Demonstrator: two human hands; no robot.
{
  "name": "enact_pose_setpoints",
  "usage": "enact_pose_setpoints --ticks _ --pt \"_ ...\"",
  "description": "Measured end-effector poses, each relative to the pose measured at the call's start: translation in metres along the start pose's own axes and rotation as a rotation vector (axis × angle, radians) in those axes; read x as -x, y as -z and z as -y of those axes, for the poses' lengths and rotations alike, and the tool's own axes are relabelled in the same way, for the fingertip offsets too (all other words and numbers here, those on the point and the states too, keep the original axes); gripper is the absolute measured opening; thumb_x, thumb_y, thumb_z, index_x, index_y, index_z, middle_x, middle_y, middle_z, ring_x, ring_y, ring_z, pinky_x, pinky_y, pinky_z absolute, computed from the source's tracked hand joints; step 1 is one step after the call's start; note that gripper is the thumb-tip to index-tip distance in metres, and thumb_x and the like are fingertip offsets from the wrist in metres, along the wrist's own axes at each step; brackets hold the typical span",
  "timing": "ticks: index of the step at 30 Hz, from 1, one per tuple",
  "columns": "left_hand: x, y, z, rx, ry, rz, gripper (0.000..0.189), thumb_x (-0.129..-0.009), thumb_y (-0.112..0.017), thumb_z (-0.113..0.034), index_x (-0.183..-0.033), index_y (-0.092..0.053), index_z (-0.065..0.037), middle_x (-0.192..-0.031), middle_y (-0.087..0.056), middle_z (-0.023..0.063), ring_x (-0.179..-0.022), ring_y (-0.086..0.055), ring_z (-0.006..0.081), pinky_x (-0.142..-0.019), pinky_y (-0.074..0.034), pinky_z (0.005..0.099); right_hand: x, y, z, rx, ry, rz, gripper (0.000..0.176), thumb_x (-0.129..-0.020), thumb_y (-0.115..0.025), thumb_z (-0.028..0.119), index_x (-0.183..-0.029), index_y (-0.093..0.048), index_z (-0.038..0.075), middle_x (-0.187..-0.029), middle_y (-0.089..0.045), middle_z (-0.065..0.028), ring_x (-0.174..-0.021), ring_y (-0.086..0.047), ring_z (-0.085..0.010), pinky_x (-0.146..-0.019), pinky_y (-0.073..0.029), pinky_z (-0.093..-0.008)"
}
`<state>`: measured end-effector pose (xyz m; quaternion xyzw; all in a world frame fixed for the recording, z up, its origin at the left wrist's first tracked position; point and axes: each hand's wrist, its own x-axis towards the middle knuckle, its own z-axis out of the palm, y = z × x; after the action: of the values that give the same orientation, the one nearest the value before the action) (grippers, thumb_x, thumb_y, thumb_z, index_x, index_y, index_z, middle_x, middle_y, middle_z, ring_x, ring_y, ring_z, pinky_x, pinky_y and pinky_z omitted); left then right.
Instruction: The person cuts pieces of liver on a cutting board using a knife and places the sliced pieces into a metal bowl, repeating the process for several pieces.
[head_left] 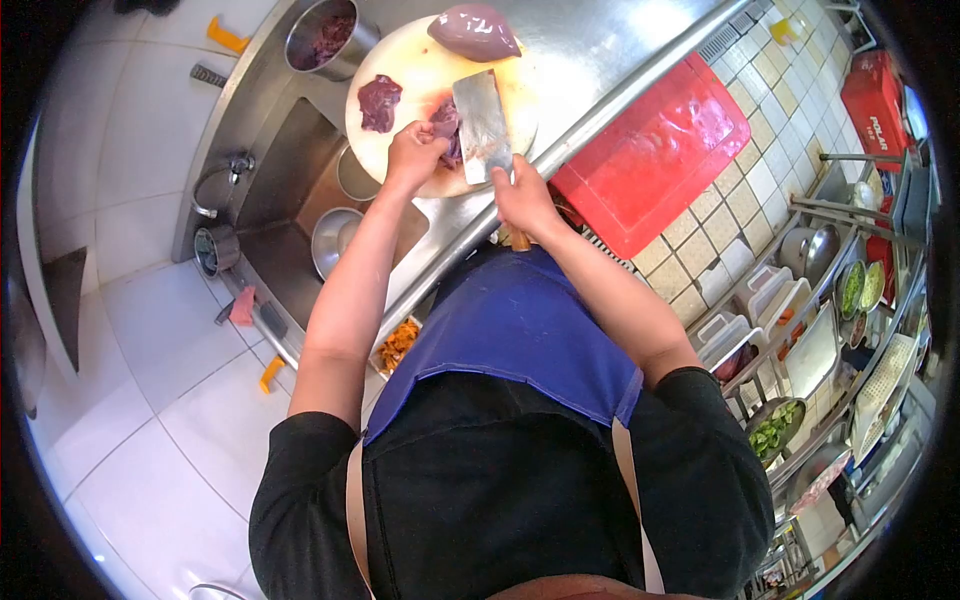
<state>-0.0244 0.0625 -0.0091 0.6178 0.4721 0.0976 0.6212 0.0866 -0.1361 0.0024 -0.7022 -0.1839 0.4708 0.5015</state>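
On the round white cutting board (400,60), my left hand (415,157) has its fingers pressed together on a dark red piece of meat (446,125). Wrapped round the handle of a wide cleaver (482,125) is my right hand (524,200); the wooden end of the handle shows below it. The blade lies flat-looking just right of the meat, with small scraps on it. Another dark piece (380,103) rests at the board's left. A large smooth lobe of meat (474,32) is at the board's top edge.
A metal pot (332,38) with dark meat stands left of the board. Below it are a sink (285,190) with metal bowls (336,240) and a faucet (238,168). A red lidded bin (655,155) is right of the counter edge. Shelves with food containers line the right.
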Motion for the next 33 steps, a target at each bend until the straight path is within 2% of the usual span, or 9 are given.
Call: enact_pose_setpoints --ticks 3,8,17,19,21,22,28,30,33 --pt "0.002 0.001 -0.01 -0.392 -0.127 -0.091 0.031 -0.084 -0.076 -0.012 -0.11 -0.072 0.002 -0.092 -0.075 0.007 -0.084 -0.074 0.0173 -0.076 -0.059 0.0328 -0.011 -0.014 -0.002 0.051 0.026 -0.051 0.026 -0.107 -0.055 0.022 -0.119 -0.056 -0.001 -0.07 -0.063 -0.0103 -0.049 -0.063 -0.0204 -0.05 -0.052 -0.0379" --pt "-0.011 0.009 -0.015 -0.828 -0.322 -0.061 0.042 -0.078 -0.082 -0.026 -0.108 -0.077 0.003 -0.1 -0.079 0.0181 -0.09 -0.077 0.0245 -0.082 -0.058 0.0361 -0.016 -0.023 -0.002 0.059 0.059 -0.074 0.028 -0.107 -0.054 0.022 -0.118 -0.055 -0.004 -0.068 -0.064 -0.0133 -0.048 -0.064 -0.0228 -0.051 -0.053 -0.0407" --pt "-0.008 0.006 -0.044 -0.888 -0.268 0.018 0.029 -0.075 -0.084 -0.027 -0.087 -0.081 -0.001 -0.082 -0.076 0.0219 -0.081 -0.076 0.0354 -0.079 -0.059 0.0418 0.011 -0.036 -0.031 0.126 0.049 -0.088 0.026 -0.108 -0.052 0.02 -0.117 -0.052 -0.004 -0.069 -0.063 -0.0142 -0.048 -0.063 -0.0232 -0.049 -0.052 -0.0414" --pt "-0.008 0.006 -0.048 -0.91 -0.268 0.043 0.03 -0.077 -0.084 -0.028 -0.089 -0.081 -0.001 -0.082 -0.076 0.022 -0.077 -0.076 0.0329 -0.076 -0.058 0.0417 0.018 -0.038 -0.028 0.101 0.031 -0.069 0.026 -0.107 -0.052 0.02 -0.117 -0.052 -0.004 -0.069 -0.063 -0.0141 -0.048 -0.063 -0.0234 -0.048 -0.052 -0.0415" --pt "-0.008 0.006 -0.049 -0.933 -0.273 0.063 0.03 -0.079 -0.084 -0.028 -0.091 -0.081 -0.001 -0.081 -0.075 0.0221 -0.074 -0.076 0.0303 -0.073 -0.056 0.0415 0.013 -0.044 -0.027 0.05 0.006 -0.096 0.03 -0.103 -0.055 0.022 -0.115 -0.056 -0.006 -0.103 -0.069 -0.0344 -0.103 -0.066 -0.0548 -0.094 -0.05 -0.0592" --pt "-0.009 0.006 -0.048 -0.925 -0.278 0.063 0.03 -0.078 -0.084 -0.028 -0.09 -0.082 -0.001 -0.079 -0.075 0.0216 -0.073 -0.075 0.0298 -0.073 -0.056 0.0414 0.006 -0.048 -0.027 0.049 0.007 -0.095 0.03 -0.103 -0.055 0.022 -0.115 -0.056 -0.006 -0.103 -0.069 -0.0344 -0.103 -0.066 -0.0548 -0.094 -0.05 -0.0592" --pt "-0.019 0.007 -0.048 -0.921 -0.256 0.05 0.032 -0.076 -0.085 -0.029 -0.089 -0.081 0.0 -0.081 -0.076 0.0194 -0.074 -0.074 0.0299 -0.075 -0.057 0.0399 -0.011 -0.058 -0.02 0.078 0.036 -0.146 0.029 -0.103 -0.055 0.021 -0.111 -0.055 -0.007 -0.1 -0.068 -0.0349 -0.101 -0.066 -0.0556 -0.091 -0.05 -0.0603" --pt "-0.021 0.01 -0.045 -0.912 -0.228 0.048 0.035 -0.074 -0.086 -0.029 -0.089 -0.08 0.002 -0.086 -0.078 0.0191 -0.079 -0.076 0.0312 -0.078 -0.059 0.0394 -0.009 -0.062 -0.032 0.142 0.12 -0.174 0.026 -0.107 -0.053 0.021 -0.111 -0.052 -0.004 -0.067 -0.063 -0.0161 -0.05 -0.066 -0.0277 -0.053 -0.053 -0.0455" --pt "-0.022 0.012 -0.04 -0.836 -0.229 0.019 0.035 -0.075 -0.085 -0.03 -0.088 -0.08 0.002 -0.08 -0.077 0.0186 -0.073 -0.076 0.0293 -0.074 -0.059 0.0388 0.018 -0.058 -0.043 0.211 0.175 -0.128 0.027 -0.107 -0.054 0.023 -0.111 -0.052 -0.004 -0.066 -0.063 -0.0168 -0.051 -0.066 -0.0284 -0.052 -0.053 -0.0454"
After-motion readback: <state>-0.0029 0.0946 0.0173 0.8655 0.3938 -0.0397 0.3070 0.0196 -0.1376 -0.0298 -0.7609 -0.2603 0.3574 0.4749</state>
